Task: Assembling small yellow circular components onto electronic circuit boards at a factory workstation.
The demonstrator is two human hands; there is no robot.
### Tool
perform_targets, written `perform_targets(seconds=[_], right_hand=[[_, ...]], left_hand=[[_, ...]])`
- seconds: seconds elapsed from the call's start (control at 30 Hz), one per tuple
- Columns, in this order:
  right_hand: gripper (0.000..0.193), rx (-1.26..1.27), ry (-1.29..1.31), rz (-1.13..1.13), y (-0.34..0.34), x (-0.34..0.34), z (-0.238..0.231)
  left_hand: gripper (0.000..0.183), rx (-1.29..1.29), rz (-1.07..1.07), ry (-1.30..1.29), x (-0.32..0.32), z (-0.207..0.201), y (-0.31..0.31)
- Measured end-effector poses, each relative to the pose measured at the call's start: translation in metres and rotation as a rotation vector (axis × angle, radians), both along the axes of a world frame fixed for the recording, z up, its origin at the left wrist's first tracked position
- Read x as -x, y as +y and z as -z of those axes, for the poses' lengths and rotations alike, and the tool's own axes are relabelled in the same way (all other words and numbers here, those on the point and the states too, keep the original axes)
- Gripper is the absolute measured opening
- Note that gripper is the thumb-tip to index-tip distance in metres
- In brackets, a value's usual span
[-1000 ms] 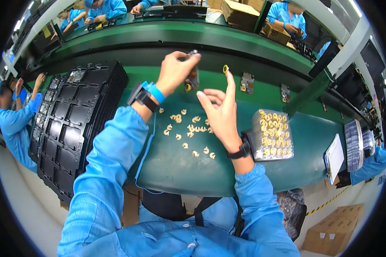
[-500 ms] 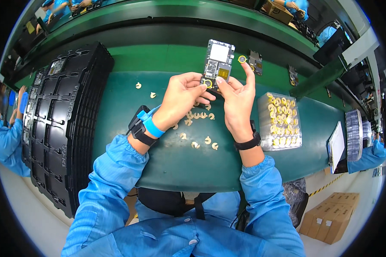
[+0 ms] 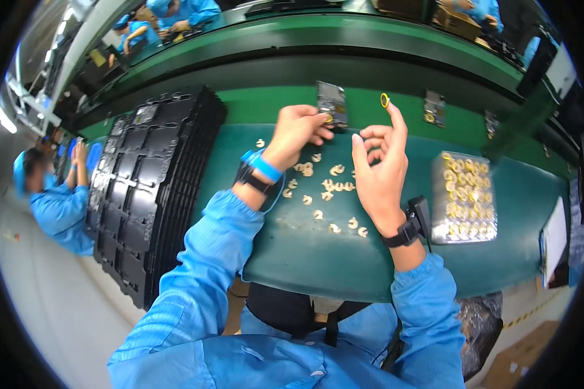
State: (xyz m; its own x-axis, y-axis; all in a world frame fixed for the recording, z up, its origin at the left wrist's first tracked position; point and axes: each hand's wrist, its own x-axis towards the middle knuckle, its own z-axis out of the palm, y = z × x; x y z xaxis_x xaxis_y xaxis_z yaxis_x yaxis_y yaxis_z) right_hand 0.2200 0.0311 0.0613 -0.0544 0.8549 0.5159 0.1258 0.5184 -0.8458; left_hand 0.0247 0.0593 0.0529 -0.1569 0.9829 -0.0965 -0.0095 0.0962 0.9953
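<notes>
My left hand (image 3: 298, 133) is closed on the lower left corner of a circuit board (image 3: 331, 100), by a yellow-rimmed round part (image 3: 328, 118) there. The board is at the green strip along the table's far edge. To the right, my right hand (image 3: 381, 172) is raised. Its index finger points up and bears another yellow-rimmed disc (image 3: 385, 100) on the tip, with thumb apart and the other fingers partly curled. Several small cream C-shaped pieces (image 3: 318, 214) lie scattered on the green table mat (image 3: 292, 253) below and between my hands.
Stacked black trays (image 3: 146, 188) stand at the left. A clear tray of yellow-rimmed parts (image 3: 464, 198) sits right of my right hand. Other circuit boards (image 3: 434, 107) lie along the green strip. A green post (image 3: 525, 129) and a clipboard (image 3: 553, 240) are farther right. Co-workers sit beyond.
My hands have moved apart; the right has come off the circuit board, its disc still on the fingertip. The left has taken the board farther from me. The whole view has swung left.
</notes>
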Motion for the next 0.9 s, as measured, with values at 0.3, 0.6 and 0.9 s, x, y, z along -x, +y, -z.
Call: perform_targets(seconds=[0.3, 0.6, 0.9], right_hand=[[0.066, -0.126, 0.070, -0.014, -0.001, 0.015, 0.005], [0.064, -0.108, 0.069, 0.002, -0.005, 0.013, 0.002], [0.064, -0.075, 0.039, -0.062, -0.008, 0.013, 0.006]], left_hand=[[0.018, 0.009, 0.098, -0.050, -0.046, 0.018, 0.109], [0.039, -0.169, -0.091, 1.197, -0.025, -0.042, 0.063], [0.020, 0.213, -0.791, 1.441, 0.248, -0.119, -0.092]])
